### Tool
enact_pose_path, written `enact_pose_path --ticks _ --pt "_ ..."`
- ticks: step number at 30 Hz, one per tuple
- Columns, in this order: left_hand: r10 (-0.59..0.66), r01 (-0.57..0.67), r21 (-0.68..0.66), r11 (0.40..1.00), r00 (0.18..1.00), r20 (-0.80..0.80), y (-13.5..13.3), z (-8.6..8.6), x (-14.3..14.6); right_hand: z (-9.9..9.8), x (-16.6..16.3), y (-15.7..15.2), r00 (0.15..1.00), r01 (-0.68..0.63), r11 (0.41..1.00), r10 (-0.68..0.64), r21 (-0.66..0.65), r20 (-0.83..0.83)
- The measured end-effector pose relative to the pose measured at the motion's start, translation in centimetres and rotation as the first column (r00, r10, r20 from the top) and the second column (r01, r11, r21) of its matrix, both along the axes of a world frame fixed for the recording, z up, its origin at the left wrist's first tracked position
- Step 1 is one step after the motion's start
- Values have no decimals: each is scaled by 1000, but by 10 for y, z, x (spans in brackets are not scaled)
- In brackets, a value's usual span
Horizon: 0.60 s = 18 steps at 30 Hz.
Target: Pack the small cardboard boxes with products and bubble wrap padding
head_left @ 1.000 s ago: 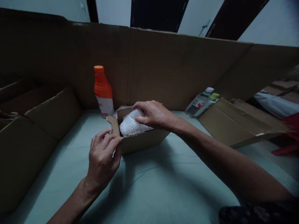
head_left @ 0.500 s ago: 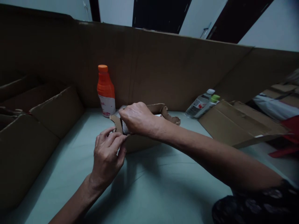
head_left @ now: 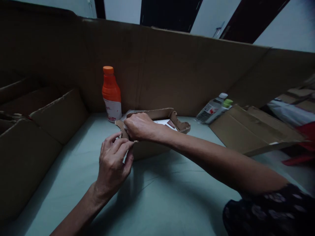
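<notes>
A small open cardboard box (head_left: 152, 150) with ragged, torn edges sits on the pale green cloth in front of me. My left hand (head_left: 114, 154) pinches its near left corner between thumb and fingers. Curled into a fist, my right hand (head_left: 139, 126) reaches down inside the left end of the box. Its fingertips are hidden, so what it grips cannot be made out. A bit of greyish clear plastic (head_left: 129, 112) shows just behind that hand. Farther right inside the box lies a white item with a brown patch (head_left: 165, 123).
An orange-capped bottle (head_left: 112, 95) stands behind the box's left end. At right, a clear water bottle (head_left: 212, 108) and a green-capped one (head_left: 226, 103) lean by a folded cardboard piece (head_left: 248, 131). Larger cardboard boxes (head_left: 31, 157) stand left; a cardboard wall (head_left: 172, 68) runs behind.
My right hand has sunk lower into the box, and the plastic under it has gone down out of sight. More of the white item shows. My left hand stays at the corner.
</notes>
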<state>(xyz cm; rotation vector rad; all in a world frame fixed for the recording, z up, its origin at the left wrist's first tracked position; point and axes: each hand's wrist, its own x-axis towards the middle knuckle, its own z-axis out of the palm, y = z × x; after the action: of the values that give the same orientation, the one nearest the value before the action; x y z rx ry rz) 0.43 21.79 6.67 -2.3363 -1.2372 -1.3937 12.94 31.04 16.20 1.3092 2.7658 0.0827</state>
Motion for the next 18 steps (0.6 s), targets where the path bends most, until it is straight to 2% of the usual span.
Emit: enact_pose_path --ticks 2,6,9,13,15,17,18 --pt "-10 10 2 1000 1000 0 -1 0 0 0 2 0 1000 -21 999 21 -46 -2" --pt "-22 22 15 1000 1000 3 -2 0 -1 5 12 1 995 -97 966 102 -239 7" --pt "-17 18 25 1000 1000 -2 -2 -2 1 6 19 1 997 -79 962 76 -260 -21" --pt "0 0 9 1000 1000 14 -8 1 4 11 28 -8 990 -41 989 21 -143 -139" --pt "21 -22 10 1000 997 74 -15 3 4 13 44 -23 959 -19 999 8 -36 -283" --pt "50 -50 -3 999 987 151 -22 1 0 10 73 -44 852 27 995 26 94 -522" --pt "66 -59 -38 998 980 187 -25 -1 -3 4 92 -57 758 67 985 53 158 -650"
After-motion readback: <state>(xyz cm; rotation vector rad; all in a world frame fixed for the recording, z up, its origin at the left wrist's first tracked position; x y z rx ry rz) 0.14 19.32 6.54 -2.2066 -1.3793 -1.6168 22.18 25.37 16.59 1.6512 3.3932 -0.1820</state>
